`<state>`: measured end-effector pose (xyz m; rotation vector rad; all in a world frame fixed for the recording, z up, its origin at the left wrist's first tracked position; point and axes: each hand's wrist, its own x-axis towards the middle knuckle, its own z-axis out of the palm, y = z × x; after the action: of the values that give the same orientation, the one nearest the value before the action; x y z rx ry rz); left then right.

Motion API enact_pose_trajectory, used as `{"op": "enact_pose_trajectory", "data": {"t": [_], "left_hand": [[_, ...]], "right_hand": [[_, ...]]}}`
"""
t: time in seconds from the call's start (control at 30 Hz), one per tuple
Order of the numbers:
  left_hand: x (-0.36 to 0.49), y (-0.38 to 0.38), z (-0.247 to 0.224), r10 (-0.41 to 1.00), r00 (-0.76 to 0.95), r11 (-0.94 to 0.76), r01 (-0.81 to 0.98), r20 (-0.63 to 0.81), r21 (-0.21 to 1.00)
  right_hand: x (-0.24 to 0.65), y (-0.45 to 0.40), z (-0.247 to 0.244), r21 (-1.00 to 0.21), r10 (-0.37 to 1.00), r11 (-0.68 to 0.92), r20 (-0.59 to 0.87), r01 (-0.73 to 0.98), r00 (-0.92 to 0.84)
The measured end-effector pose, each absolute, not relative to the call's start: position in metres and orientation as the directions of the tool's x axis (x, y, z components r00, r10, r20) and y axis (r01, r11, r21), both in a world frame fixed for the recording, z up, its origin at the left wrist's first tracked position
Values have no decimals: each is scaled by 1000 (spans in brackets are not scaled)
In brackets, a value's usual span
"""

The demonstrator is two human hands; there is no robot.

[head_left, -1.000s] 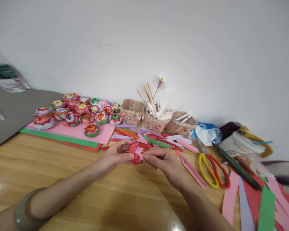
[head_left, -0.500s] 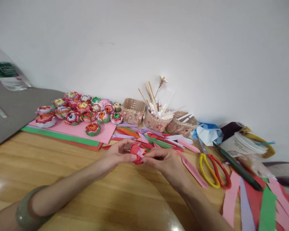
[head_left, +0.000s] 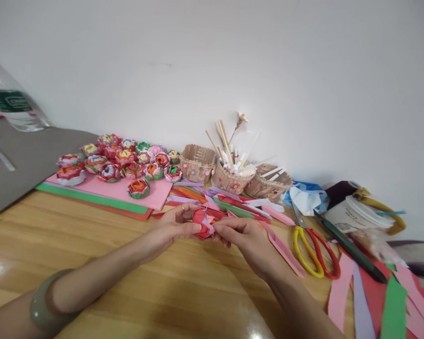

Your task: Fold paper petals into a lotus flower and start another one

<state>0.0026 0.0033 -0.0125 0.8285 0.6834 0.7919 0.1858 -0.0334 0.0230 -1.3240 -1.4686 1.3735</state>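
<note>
A small folded-paper flower, red with pink and lilac parts, is held above the wooden table. My left hand grips its left side, thumb in front and fingers behind. My right hand pinches at the flower's right edge with thumb and forefinger. Behind both hands lies a pile of folded paper strips in red, green, orange, pink and lilac. Several finished paper flowers sit on stacked coloured sheets at the back left.
Three decorated baskets line the wall, one holding sticks and markers. Scissors, a dark green pen-like tool, a white tub and loose strips are on the right. A bottle stands at the far left.
The view has shifted slightly. The flower is turned a little in my hands, and the fingers of my right hand have moved slightly at its edge.
</note>
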Motion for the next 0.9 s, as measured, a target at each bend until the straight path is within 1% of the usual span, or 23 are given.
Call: {"op": "enact_pose_trajectory", "data": {"t": [0.17, 0.33, 0.57, 0.73, 0.9], "left_hand": [[2, 4, -17, 819, 540, 431, -356, -194, 829], [3, 4, -14, 823, 536, 410, -335, -186, 849], [4, 3, -10, 843, 506, 369, -296, -183, 881], [3, 6, -16, 841, 520, 359, -326, -152, 875], [3, 6, -13, 836, 521, 367, -298, -172, 881]], "right_hand": [[180, -36, 26, -967, 981, -94, -130, 238, -143], [172, -37, 24, -964, 993, -27, -56, 263, -103], [175, -37, 20, -933, 989, 85, 36, 351, -143], [176, -38, 24, -887, 972, 196, 119, 419, -203], [174, -37, 22, -903, 982, 164, 111, 398, -154]]}}
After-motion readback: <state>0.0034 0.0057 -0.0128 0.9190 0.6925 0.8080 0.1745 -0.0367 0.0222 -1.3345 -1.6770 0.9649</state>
